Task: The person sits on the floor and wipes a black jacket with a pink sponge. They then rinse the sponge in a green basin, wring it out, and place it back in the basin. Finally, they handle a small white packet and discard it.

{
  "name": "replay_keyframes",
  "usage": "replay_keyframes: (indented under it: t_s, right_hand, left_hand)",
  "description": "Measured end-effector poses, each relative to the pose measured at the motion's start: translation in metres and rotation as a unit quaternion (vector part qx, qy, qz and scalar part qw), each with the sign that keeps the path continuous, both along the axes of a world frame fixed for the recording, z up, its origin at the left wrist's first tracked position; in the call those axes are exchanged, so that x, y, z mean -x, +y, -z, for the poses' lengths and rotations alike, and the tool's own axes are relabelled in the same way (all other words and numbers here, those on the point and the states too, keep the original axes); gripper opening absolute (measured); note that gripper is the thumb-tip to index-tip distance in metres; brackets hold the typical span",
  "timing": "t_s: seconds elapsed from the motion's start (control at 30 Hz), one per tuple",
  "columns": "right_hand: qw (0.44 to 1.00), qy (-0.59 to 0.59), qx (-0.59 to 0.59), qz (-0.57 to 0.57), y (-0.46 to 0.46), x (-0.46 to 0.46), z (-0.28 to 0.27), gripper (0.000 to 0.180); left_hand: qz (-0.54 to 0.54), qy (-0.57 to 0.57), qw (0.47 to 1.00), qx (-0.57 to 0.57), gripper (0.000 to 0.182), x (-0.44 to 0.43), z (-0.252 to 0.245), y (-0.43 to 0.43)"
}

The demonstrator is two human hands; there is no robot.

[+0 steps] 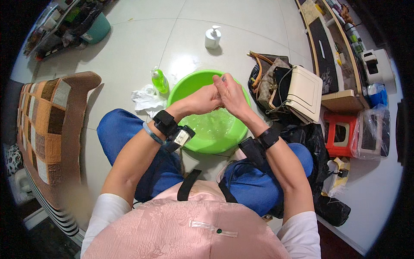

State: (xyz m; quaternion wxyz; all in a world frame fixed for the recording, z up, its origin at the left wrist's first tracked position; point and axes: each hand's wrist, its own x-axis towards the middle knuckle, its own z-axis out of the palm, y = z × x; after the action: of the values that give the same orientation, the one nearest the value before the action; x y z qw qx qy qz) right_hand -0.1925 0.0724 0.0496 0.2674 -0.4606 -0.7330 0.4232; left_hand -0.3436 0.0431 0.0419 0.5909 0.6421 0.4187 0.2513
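A green plastic basin [213, 147] with sudsy water [212, 126] stands on the floor between my knees. Above it my left hand [205, 98] and my right hand [231, 95] are pressed together, fingers folded against each other. Whether something small lies between the palms cannot be seen. A ring shows on a finger of my right hand. To the left of the basin lie a bottle of green liquid soap [159, 81] and a crumpled white cloth [147, 99]. Beyond the basin a white pump bottle [212, 38] stands upright on the tiles.
Handbags, one a cream bag [304, 94], sit close on the right, before a wooden shelf unit [347, 55]. A red-framed box [339, 134] is farther right. On the left are a patchwork-covered seat [55, 123] and a teal bin [98, 30].
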Motion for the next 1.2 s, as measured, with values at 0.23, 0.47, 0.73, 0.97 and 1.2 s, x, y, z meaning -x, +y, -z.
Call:
replay_keyframes:
  t_s: [0.23, 0.47, 0.73, 0.97, 1.2]
  right_hand:
    - [0.999, 0.005, -0.020, 0.048, 0.013, 0.005, 0.023, 0.043]
    - [0.993, -0.018, 0.030, 0.115, 0.025, 0.005, 0.034, 0.041]
    - [0.988, 0.037, -0.125, -0.084, 0.012, -0.013, -0.013, 0.063]
    - [0.910, -0.102, -0.346, -0.206, -0.008, -0.017, -0.030, 0.084]
    - [0.872, -0.258, -0.391, -0.144, -0.011, -0.007, -0.010, 0.031]
  left_hand:
    - [-0.090, 0.094, 0.969, -0.212, 0.024, -0.014, 0.015, -0.002]
    - [-0.161, 0.142, 0.943, -0.254, 0.029, -0.013, 0.015, -0.001]
    - [-0.163, -0.182, 0.948, 0.204, 0.025, 0.028, -0.004, 0.012]
    - [-0.060, -0.198, 0.960, 0.191, 0.038, 0.010, -0.023, -0.011]
    - [-0.108, 0.100, 0.989, 0.026, 0.015, 0.000, -0.007, -0.011]
